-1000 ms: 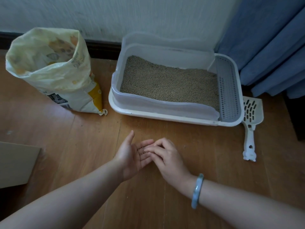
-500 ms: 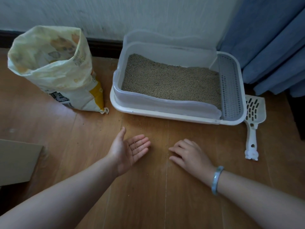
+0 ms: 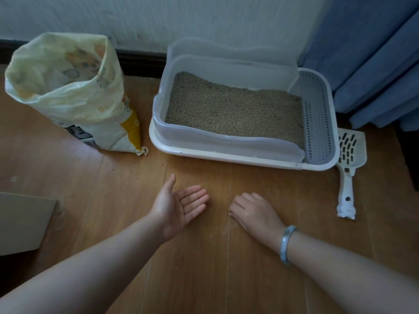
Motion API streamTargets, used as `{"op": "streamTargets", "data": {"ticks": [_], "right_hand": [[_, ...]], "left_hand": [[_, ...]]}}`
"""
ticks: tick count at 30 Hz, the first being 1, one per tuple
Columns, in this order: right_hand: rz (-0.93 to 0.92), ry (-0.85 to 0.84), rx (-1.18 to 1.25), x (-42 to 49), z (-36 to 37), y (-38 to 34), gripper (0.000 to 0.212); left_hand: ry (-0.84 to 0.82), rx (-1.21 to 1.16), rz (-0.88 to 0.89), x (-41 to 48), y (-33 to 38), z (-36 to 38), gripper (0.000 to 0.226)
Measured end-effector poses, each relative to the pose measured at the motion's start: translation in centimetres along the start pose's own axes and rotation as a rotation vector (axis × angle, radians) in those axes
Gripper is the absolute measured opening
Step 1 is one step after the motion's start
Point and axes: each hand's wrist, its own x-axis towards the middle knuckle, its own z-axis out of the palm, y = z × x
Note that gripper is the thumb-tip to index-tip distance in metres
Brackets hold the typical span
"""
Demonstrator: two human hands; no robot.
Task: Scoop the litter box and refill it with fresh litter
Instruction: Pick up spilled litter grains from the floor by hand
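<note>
Where the box (image 3: pixel 226 155) stood: on the wood floor (image 3: pixel 90 189), its back against the wall, just left of a blue curtain (image 3: pixel 374 53).
Litter (image 3: pixel 233 109): tan grains covered the bottom of the box and lay higher toward the back left; a grey grate (image 3: pixel 317 118) ran along the right end.
Bag (image 3: pixel 74 105): stood open-mouthed on the floor left of the box, near it but apart.
Scoop (image 3: pixel 348 168): white and slotted, it lay flat on the floor just beside the box's right front corner, handle toward the person.
Left hand (image 3: pixel 179 207): palm up, fingers straight and spread wide, a few grains resting on them, nothing gripped.
Right hand (image 3: pixel 254 211): palm down, fingers loosely bent, tips on the floor, holding nothing that showed; a pale bangle (image 3: pixel 286 244) sat on the wrist.
Stray grains (image 3: pixel 226 213): scattered on the floor between the hands and before the box.
Cardboard (image 3: pixel 22 223): one flat piece lay at the left edge.
</note>
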Motion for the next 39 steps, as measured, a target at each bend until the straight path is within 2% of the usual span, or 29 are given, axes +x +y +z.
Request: {"op": "streamTargets", "data": {"ticks": [3, 6, 11, 21, 26, 28, 30, 31, 33, 37, 39], "right_hand": [[-0.015, -0.032, -0.082, 0.0, -0.1, -0.3, 0.017], [0.056, -0.076, -0.081, 0.1, 0.0, -1.0, 0.006], [0.132, -0.167, -0.102, 0.9, -0.1, -1.4, 0.02], [0.163, -0.133, -0.045, 0.6, -1.4, -1.5, 0.017], [0.338, -0.253, -0.046, 1.2, -0.9, -2.7, 0.025], [0.373, -0.301, -0.072, 1.6, -0.8, -3.2, 0.023], [0.356, -0.332, -0.076, 1.9, -1.2, -3.4, 0.012], [0.363, -0.337, -0.03, 1.9, -1.3, -3.2, 0.009], [0.409, -0.317, 0.199, 1.8, -2.1, -2.8, 0.016], [0.441, -0.061, 0.716, 2.3, -4.5, -3.5, 0.018], [0.392, 0.008, 0.756, 2.6, -5.3, -4.2, 0.02]], "left_hand": [[-0.005, 0.009, -0.004, 0.0, -0.2, 0.0, 0.07], [-0.011, 0.011, -0.007, -0.1, -0.3, 0.1, 0.07], [-0.007, 0.013, -0.002, -0.2, -0.2, 0.3, 0.071], [-0.008, 0.022, 0.001, -0.3, -0.1, 0.4, 0.07], [-0.012, 0.031, 0.003, -0.4, -0.3, 0.4, 0.071], [-0.013, 0.032, 0.004, -0.4, -0.3, 0.4, 0.071], [-0.014, 0.034, 0.003, -0.3, -0.4, 0.5, 0.071], [-0.015, 0.035, 0.002, -0.3, -0.4, 0.5, 0.071], [-0.018, 0.033, 0.002, -0.3, -0.4, 0.6, 0.071], [-0.038, 0.03, -0.001, -0.5, -0.6, 1.0, 0.071], [-0.053, 0.029, -0.017, -0.7, -0.8, 1.4, 0.071]]}}
